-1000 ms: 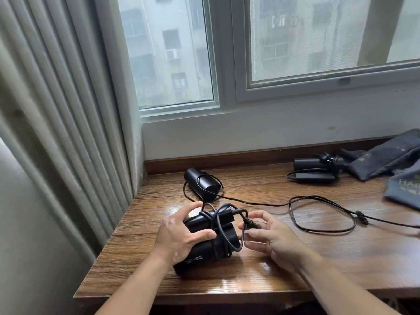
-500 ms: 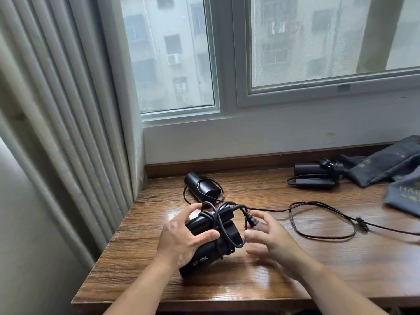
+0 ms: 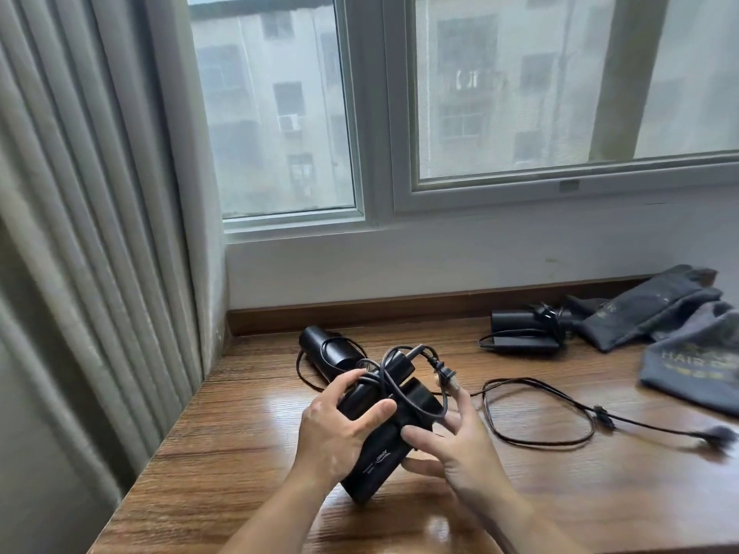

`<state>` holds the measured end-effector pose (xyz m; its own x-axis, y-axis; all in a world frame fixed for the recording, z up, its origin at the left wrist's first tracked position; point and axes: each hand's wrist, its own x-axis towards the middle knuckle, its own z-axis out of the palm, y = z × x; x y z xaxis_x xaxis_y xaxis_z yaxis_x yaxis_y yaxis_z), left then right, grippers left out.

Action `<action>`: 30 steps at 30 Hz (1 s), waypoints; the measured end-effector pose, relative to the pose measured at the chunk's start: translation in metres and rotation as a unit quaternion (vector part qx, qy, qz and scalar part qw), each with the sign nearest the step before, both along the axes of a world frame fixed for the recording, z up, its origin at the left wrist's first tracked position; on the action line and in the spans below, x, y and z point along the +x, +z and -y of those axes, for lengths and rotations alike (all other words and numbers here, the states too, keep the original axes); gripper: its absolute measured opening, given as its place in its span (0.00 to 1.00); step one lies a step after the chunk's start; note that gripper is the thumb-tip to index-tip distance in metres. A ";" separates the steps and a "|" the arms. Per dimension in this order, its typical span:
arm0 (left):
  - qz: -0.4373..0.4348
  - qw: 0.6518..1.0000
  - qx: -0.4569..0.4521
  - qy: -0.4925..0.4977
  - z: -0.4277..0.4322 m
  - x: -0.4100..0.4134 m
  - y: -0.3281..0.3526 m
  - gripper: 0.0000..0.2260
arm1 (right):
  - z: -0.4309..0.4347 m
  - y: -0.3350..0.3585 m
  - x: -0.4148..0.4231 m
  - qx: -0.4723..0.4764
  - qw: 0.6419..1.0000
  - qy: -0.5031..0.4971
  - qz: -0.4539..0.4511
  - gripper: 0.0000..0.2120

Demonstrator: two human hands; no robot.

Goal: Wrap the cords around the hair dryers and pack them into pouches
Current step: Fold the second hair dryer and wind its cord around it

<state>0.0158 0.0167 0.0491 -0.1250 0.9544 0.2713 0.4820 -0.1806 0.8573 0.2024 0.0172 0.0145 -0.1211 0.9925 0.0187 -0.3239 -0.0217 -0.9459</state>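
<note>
Hair dryer (image 3: 374,461), black, is in both hands low over the front middle of the wooden surface (image 3: 240,453). It carries a small white label on its body, but the print is too small to read. Its long axis runs from 7 o'clock, near the person, up to 1 o'clock, and it is tilted with the lower end close to the wood; whether it touches I cannot tell. The cord (image 3: 390,377) is wound in several loops round the upper part, and the plug (image 3: 444,373) sticks out toward 2 o'clock.

The left hand (image 3: 340,425) has a firm grip round the body, fingers over the top and thumb across the front. The right hand (image 3: 460,445) lays its thumb on the body, with the fingers spread behind a loop of cord and one fingertip just beside the plug. Whether this grip pinches the cord I cannot tell.

At 11 o'clock from the hands a second dryer (image 3: 324,347) lies flat, and its loose cord (image 3: 540,409) curls over the wood toward 3 o'clock. At 2 o'clock lies a third dryer (image 3: 520,329), wrapped in its own cord, touching a dark pouch (image 3: 640,313) with unreadable gold marks. A grey pouch (image 3: 696,373) at 3 o'clock shows the gold word "HAIR". A pale curtain (image 3: 80,233) hangs at 9 o'clock, and a window (image 3: 520,94) at 12 o'clock looks onto grey buildings.
</note>
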 end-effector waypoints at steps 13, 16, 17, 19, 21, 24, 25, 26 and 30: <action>0.135 0.979 -0.094 -0.124 -0.038 0.006 0.001 0.41 | -0.037 0.018 0.026 -0.023 0.996 -0.074 -0.045 0.14; 0.147 0.979 -0.115 -0.083 -0.064 0.017 -0.007 0.41 | -0.064 0.030 0.032 -0.044 0.988 -0.122 -0.078 0.12; 0.141 0.982 -0.109 -0.064 -0.074 0.022 -0.010 0.39 | -0.075 0.032 0.033 -0.054 0.985 -0.138 -0.086 0.12; 0.132 0.986 -0.097 -0.030 -0.098 0.033 -0.015 0.34 | -0.099 0.034 0.035 -0.075 0.979 -0.163 -0.092 0.12; 0.137 0.986 -0.093 -0.018 -0.124 0.044 -0.019 0.31 | -0.123 0.034 0.038 -0.093 0.976 -0.170 -0.094 0.10; 0.114 0.988 -0.104 -0.003 -0.163 0.054 -0.023 0.33 | -0.163 0.028 0.047 -0.129 0.975 -0.165 -0.077 0.09; 0.110 0.987 -0.120 -0.004 -0.177 0.054 -0.025 0.35 | -0.176 0.023 0.051 -0.141 0.975 -0.159 -0.061 0.10; 0.105 0.985 -0.136 -0.006 -0.190 0.054 -0.028 0.37 | -0.188 0.018 0.054 -0.152 0.976 -0.151 -0.046 0.11; 0.071 0.979 -0.191 -0.002 -0.249 0.045 -0.049 0.52 | -0.222 0.003 0.059 -0.196 0.973 -0.115 -0.022 0.17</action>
<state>0.0605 0.2659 0.0005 -0.1310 0.9835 -0.1250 0.3526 0.1641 0.9213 0.2611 0.2393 0.0176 0.0985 0.9249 -0.3673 -0.4023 -0.3006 -0.8648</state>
